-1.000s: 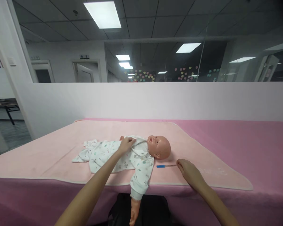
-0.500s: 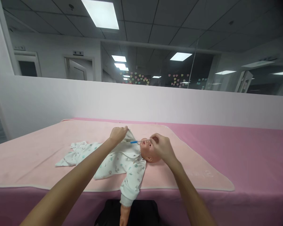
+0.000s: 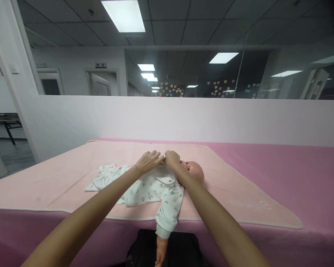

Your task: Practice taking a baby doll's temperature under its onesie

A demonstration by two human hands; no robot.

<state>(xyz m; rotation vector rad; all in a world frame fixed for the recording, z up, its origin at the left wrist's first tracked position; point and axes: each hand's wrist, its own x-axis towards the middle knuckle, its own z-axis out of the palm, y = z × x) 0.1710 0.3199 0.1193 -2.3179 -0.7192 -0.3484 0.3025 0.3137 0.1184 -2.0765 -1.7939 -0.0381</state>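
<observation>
On its back lies a baby doll (image 3: 196, 171), head to the right, in a white printed outfit (image 3: 147, 193). One of its arms (image 3: 161, 246) hangs over the near edge of the bed. Over the doll's chest my left hand (image 3: 149, 161) and my right hand (image 3: 172, 159) are close together, fingers bent in a pinch. A tiny pale bit shows between the fingertips, too small to name. My right wrist covers part of the doll's face and neck. The blue-ended stick seen earlier is hidden from view.
Beneath the doll a peach blanket (image 3: 61, 178) is spread over a pink sheet (image 3: 281, 178). A low white wall (image 3: 183, 118) runs behind, with glass above it. Something black (image 3: 183, 248) is below the near edge. A table with dark items (image 3: 8, 116) stands far left.
My right hand has moved left from the doll's face to beside my left hand. The blue-ended stick and the lifted cloth no longer show. The view has shifted left.
</observation>
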